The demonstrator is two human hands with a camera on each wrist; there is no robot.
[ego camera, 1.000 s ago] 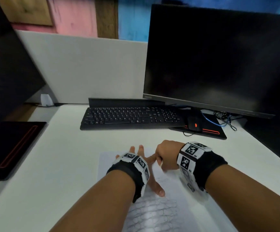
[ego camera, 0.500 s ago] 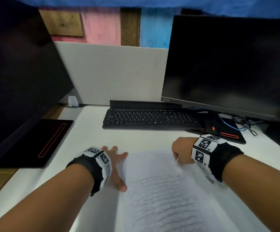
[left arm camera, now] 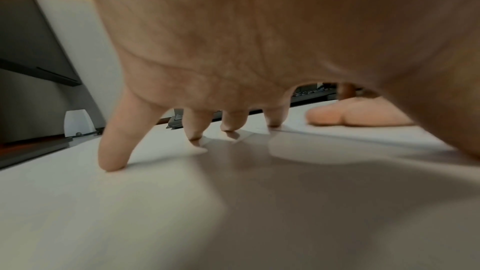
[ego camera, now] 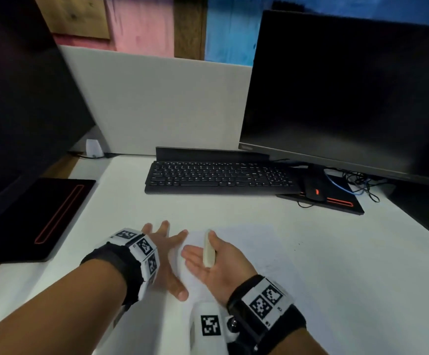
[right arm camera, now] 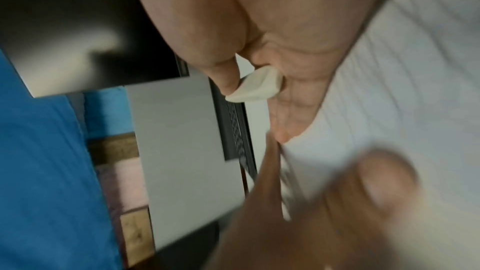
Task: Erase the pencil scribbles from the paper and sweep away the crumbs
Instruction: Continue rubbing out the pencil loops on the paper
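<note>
A white sheet of paper [ego camera: 254,249] lies on the white desk [ego camera: 121,213]; faint pencil lines on the paper [right arm camera: 402,89] show in the right wrist view. My left hand [ego camera: 166,244] is flat at the sheet's left edge, fingers spread and fingertips [left arm camera: 114,163] on the desk. My right hand [ego camera: 198,257] lies edge-down on the paper just right of the left hand, palm facing left. Its thumb pinches a white eraser [ego camera: 208,249] against the palm, and the eraser [right arm camera: 257,85] sits under the thumb. A few dark crumbs [ego camera: 299,244] dot the sheet to the right. My right arm hides the sheet's near part.
A black keyboard [ego camera: 221,178] lies behind the paper, with a mouse [ego camera: 316,192] on a black pad [ego camera: 341,203] and cables [ego camera: 362,185] to its right. A dark monitor [ego camera: 349,85] stands behind, another screen [ego camera: 16,98] at left above a black mat [ego camera: 41,213].
My right hand has swung left across the paper to beside the left hand and turned its palm sideways, so the eraser now shows. The left hand stays at the sheet's left edge.
</note>
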